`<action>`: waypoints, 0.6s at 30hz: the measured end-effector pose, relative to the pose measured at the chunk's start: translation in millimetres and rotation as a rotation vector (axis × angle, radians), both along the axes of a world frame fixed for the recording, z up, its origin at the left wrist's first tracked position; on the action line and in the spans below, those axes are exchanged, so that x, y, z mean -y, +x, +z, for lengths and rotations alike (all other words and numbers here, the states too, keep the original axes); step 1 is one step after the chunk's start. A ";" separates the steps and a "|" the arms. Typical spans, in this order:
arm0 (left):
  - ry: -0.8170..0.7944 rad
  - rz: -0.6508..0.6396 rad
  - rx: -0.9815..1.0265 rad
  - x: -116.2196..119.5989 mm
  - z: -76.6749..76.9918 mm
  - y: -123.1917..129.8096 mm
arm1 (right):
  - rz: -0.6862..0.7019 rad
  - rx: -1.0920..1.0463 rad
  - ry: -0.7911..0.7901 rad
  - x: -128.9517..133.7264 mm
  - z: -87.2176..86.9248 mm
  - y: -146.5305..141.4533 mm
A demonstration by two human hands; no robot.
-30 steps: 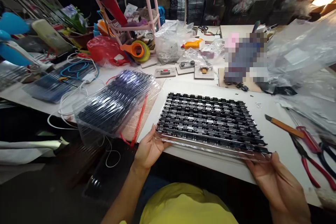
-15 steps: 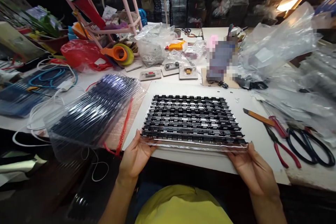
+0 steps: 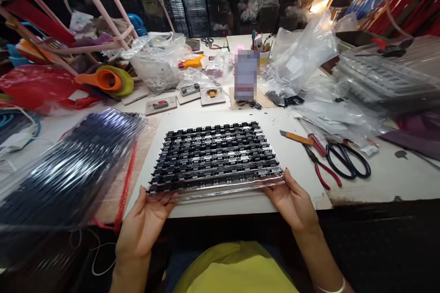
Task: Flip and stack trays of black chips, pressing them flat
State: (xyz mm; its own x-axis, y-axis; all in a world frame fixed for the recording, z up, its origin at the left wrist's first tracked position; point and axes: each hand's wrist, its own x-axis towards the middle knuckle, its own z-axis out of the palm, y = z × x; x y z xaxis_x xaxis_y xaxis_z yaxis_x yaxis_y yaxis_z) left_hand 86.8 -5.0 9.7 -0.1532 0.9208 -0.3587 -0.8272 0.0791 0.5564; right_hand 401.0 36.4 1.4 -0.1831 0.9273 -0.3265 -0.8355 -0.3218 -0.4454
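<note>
Two hands hold a clear tray (image 3: pixel 220 190) of black parts (image 3: pixel 215 151) by its near corners.
The left hand's (image 3: pixel 146 217) grip is closed on the near left corner, thumb on top and fingers beneath; the right hand's (image 3: pixel 294 199) grip pinches the near right corner likewise. The tray is over a white board (image 3: pixel 187 209) on the table (image 3: pixel 373 187); whether its far edge touches the board, I cannot tell. Right of it lie a cutter (image 3: pixel 297 138), a screwdriver (image 3: pixel 317 145), pliers (image 3: pixel 319 165) and scissors (image 3: pixel 344 160); at left, a plastic-wrapped black stack (image 3: pixel 72 165).
</note>
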 end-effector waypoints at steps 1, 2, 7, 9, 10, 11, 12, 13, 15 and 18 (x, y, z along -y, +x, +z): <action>-0.004 0.008 -0.006 -0.4 0.6 0.4 | 0.004 -0.008 0.002 -0.4 -0.4 0.0; -0.004 0.013 -0.012 -0.8 1.2 0.9 | 0.006 -0.015 0.003 -0.7 -0.8 0.0; -0.010 0.005 -0.023 -2.7 2.4 1.8 | 0.011 -0.022 0.009 -0.9 -3.4 0.7; -0.019 0.003 -0.025 -3.1 2.4 1.1 | 0.012 -0.005 0.021 -0.3 -4.0 1.2; -0.023 -0.003 -0.029 -3.2 2.6 0.7 | 0.012 0.008 0.028 0.0 -4.0 1.6; -0.030 -0.017 -0.033 -3.0 2.9 0.3 | 0.013 0.019 0.035 0.4 -4.1 1.9; -0.032 -0.035 -0.038 -2.6 3.4 -0.1 | 0.014 0.029 0.041 0.8 -4.1 2.3; -0.034 -0.060 -0.041 -2.1 4.1 -0.4 | 0.014 0.038 0.048 1.1 -4.1 2.7; -0.028 -0.121 -0.041 -0.5 5.6 -0.9 | 0.018 0.065 0.068 1.8 -4.4 3.8; 0.012 -0.185 -0.032 1.9 6.2 -1.5 | 0.043 0.141 0.097 3.3 -5.0 5.4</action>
State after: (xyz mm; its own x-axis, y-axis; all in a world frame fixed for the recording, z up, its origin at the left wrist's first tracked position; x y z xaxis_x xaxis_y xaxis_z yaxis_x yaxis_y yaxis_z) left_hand 85.3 -6.9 15.9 0.0079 0.9384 -0.3454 -0.7808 0.2216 0.5841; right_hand 406.4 33.1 -3.5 -0.1816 0.9482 -0.2607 -0.7488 -0.3052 -0.5884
